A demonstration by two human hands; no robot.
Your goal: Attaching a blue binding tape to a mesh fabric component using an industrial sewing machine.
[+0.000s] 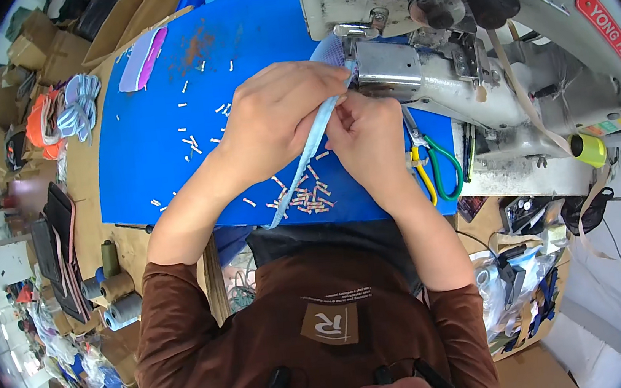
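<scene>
My left hand reaches up to the metal head of a grey sewing machine, its fingertips pinched on a piece of light blue and purple fabric there, partly hidden by the hand. My right hand is just below and right of it, fingers curled at the upper end of a light blue strip, which hangs diagonally down over the blue work mat to its near edge. Several small pale pieces are scattered under and around the strip.
Green- and yellow-handled scissors lie right of my right hand. A lilac-and-magenta piece sits at the mat's far left. Thread spools and fabric bundles stand on the left. Beige tape hangs from the machine; tools and plastic bags crowd the lower right.
</scene>
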